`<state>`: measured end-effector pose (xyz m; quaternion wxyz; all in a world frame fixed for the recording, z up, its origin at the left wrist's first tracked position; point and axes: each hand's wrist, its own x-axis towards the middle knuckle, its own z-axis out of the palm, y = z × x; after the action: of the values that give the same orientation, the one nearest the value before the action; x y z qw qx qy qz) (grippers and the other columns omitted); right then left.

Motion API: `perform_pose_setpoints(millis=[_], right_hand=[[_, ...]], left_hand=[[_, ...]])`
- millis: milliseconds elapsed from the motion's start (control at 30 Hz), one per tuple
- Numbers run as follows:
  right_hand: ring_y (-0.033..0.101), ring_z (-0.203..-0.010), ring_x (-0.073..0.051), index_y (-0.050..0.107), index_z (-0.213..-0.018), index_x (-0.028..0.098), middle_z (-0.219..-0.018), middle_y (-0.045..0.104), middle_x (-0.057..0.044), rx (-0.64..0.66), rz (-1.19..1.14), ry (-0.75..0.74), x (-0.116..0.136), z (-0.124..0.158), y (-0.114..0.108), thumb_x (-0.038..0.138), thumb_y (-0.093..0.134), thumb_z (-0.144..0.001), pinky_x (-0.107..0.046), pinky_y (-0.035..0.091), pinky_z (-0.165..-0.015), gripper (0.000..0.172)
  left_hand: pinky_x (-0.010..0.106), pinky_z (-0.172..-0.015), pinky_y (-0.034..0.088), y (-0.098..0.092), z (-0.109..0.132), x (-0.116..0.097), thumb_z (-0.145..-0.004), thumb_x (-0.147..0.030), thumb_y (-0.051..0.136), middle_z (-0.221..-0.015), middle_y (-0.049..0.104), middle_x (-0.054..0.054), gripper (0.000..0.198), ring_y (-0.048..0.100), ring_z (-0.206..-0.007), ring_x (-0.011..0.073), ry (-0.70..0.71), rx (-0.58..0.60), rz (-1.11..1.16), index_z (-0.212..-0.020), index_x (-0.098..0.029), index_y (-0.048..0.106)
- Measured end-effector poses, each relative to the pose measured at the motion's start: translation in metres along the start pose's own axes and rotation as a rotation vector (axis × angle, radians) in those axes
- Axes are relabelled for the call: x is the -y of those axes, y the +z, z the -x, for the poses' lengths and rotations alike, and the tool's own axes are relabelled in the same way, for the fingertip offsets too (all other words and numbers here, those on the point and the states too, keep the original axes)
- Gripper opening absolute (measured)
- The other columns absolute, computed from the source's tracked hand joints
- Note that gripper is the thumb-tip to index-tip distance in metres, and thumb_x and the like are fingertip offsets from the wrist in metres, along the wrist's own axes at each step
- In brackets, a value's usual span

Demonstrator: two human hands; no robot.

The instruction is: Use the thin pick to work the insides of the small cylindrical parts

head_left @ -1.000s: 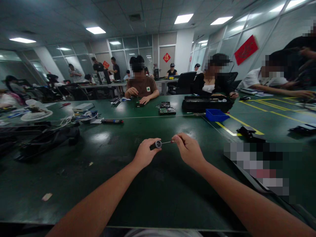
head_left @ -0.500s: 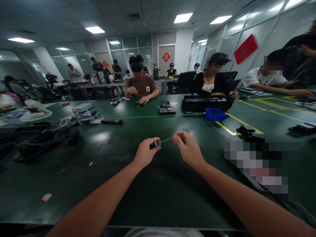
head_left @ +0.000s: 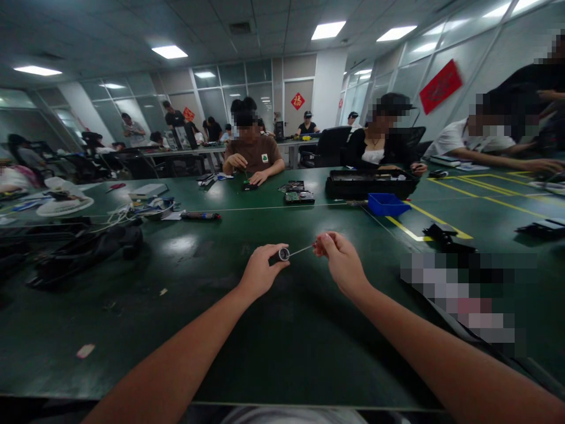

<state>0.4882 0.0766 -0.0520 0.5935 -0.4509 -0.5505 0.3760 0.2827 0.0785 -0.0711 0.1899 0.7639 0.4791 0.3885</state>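
My left hand point(head_left: 261, 272) is closed round a small dark cylinder with a silvery round end point(head_left: 283, 254), held just above the green table point(head_left: 273, 330). My right hand point(head_left: 339, 259) pinches the reddish handle of a thin metal tool point(head_left: 301, 250). The tool's shaft slants down to the left and its tip touches the cylinder's silvery end. Both hands hover over the middle of the table, close together.
A blue bin point(head_left: 386, 204) and a long black case point(head_left: 369, 184) stand beyond my hands to the right. Circuit boards point(head_left: 299, 195) lie in the middle distance. Black bags point(head_left: 88, 247) and cables lie at left. Several people sit across the table.
My right hand has risen a little and tilted, so the tool slants more steeply toward the cylinder. My left hand has stayed almost in place.
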Motion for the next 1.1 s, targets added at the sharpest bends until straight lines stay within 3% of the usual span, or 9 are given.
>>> perform_pose_setpoints(millis=[100,300,533,767,933,1100], right_hand=[[0.063,-0.072,-0.019,0.06,-0.091,0.021,-0.078,0.067,-0.004,0.058,0.189,-0.124,0.004,0.006,0.0,0.043,0.05,-0.095,-0.034,0.051,-0.069,0.024],[0.068,-0.08,-0.021,0.059,-0.1,0.022,-0.085,0.069,-0.004,0.115,0.311,-0.223,0.006,0.014,0.0,0.04,0.048,-0.097,-0.035,0.051,-0.073,0.021],[0.067,-0.079,-0.021,0.058,-0.099,0.022,-0.084,0.069,-0.004,0.107,0.301,-0.195,0.004,0.013,0.001,0.039,0.047,-0.097,-0.036,0.051,-0.074,0.02],[0.065,-0.078,-0.021,0.056,-0.1,0.023,-0.084,0.067,-0.005,-0.012,0.322,-0.25,0.008,0.015,-0.002,0.04,0.044,-0.099,-0.036,0.049,-0.073,0.02],[0.067,-0.081,-0.021,0.056,-0.102,0.024,-0.088,0.069,-0.005,0.102,0.354,-0.299,0.01,0.018,-0.002,0.039,0.045,-0.099,-0.036,0.049,-0.074,0.019],[0.067,-0.079,-0.021,0.055,-0.1,0.023,-0.086,0.069,-0.005,0.063,0.433,-0.314,0.009,0.016,-0.002,0.037,0.042,-0.1,-0.035,0.047,-0.071,0.019]], left_hand=[[0.04,-0.103,0.042,0.001,0.001,0.003,-0.081,-0.016,0.074,-0.121,0.068,0.003,0.041,0.059,-0.114,0.0218,0.015,-0.008,-0.011,-0.121,-0.026,0.066],[0.04,-0.103,0.043,0.001,0.0,0.003,-0.081,-0.014,0.074,-0.121,0.068,0.004,0.041,0.059,-0.114,0.022,0.016,-0.03,-0.022,-0.12,-0.025,0.067],[0.042,-0.103,0.042,-0.002,0.0,-0.003,-0.082,-0.016,0.074,-0.121,0.068,0.005,0.04,0.059,-0.115,0.0231,0.005,-0.011,-0.045,-0.119,-0.024,0.067],[0.043,-0.104,0.041,-0.002,0.001,0.0,-0.083,-0.02,0.073,-0.122,0.067,0.005,0.04,0.058,-0.116,0.0234,-0.002,0.005,-0.054,-0.121,-0.026,0.066],[0.043,-0.102,0.041,-0.002,0.001,-0.001,-0.082,-0.02,0.074,-0.121,0.068,0.005,0.04,0.059,-0.114,0.0239,0.007,0.023,-0.09,-0.121,-0.026,0.066],[0.042,-0.102,0.041,-0.001,0.0,-0.001,-0.082,-0.019,0.075,-0.12,0.068,0.005,0.041,0.059,-0.113,0.0234,0.004,0.026,-0.098,-0.121,-0.026,0.067]])
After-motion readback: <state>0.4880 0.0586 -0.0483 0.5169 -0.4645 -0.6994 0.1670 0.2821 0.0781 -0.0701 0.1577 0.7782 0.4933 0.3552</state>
